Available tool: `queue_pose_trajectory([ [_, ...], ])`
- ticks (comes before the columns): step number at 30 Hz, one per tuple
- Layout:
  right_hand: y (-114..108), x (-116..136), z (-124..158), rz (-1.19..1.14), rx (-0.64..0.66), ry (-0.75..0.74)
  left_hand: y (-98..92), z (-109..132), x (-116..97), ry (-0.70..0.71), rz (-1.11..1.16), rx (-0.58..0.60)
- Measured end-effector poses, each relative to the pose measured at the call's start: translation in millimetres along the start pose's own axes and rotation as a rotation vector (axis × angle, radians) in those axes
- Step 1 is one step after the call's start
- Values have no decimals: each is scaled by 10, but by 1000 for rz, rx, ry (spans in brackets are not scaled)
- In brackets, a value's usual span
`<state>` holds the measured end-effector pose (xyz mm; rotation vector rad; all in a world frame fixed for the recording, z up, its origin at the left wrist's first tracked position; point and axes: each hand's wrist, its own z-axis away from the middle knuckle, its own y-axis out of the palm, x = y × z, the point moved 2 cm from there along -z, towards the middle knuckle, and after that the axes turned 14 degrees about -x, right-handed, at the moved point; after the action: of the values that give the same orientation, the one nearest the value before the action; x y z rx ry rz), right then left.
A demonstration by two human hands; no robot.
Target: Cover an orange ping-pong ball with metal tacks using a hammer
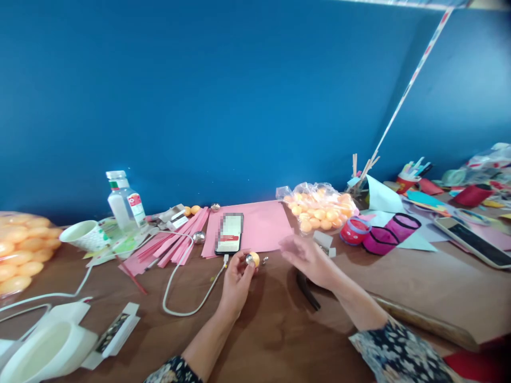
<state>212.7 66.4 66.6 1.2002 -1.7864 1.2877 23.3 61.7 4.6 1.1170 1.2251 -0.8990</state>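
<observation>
My left hand (236,279) pinches a small orange ball with a silver cap (253,259) just above the brown table (255,330), in front of a phone (230,233) that lies on a pink sheet (259,226). To its right, my right hand (309,258) hovers with its fingers loosely spread, blurred by motion, and holds nothing I can see. A tiny silver piece (264,260) lies between the two hands. A white cable (187,298) runs from the phone across the table.
A bag of orange balls (319,208) sits behind my right hand, and another bag (19,250) is at far left. Pink paper strips (175,242), a bottle (125,205), a paper cup (83,234), paper rings (379,234), a second phone (475,239) and small boxes (115,332) crowd the table.
</observation>
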Motion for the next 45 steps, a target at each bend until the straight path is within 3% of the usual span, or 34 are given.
queue_pose_trajectory([
  [6,-652,-281,466,664,31,-36,11,0,-4,22,-28,-19],
  [10,-786,-480,628,779,141,16,32,11,3,31,-36,-3],
  [13,-751,-548,656,741,194,35,34,20,5,35,-34,0],
  [19,-649,-483,682,680,133,64,16,19,-11,54,-46,23],
  [27,-443,-32,717,435,20,175,6,-5,77,93,-50,23],
  [32,-217,244,654,195,111,219,5,-29,83,105,-60,8],
  [39,-28,325,663,296,73,133,24,-10,56,63,-42,28],
  [45,-17,376,664,329,65,108,23,-2,40,36,-35,14],
])
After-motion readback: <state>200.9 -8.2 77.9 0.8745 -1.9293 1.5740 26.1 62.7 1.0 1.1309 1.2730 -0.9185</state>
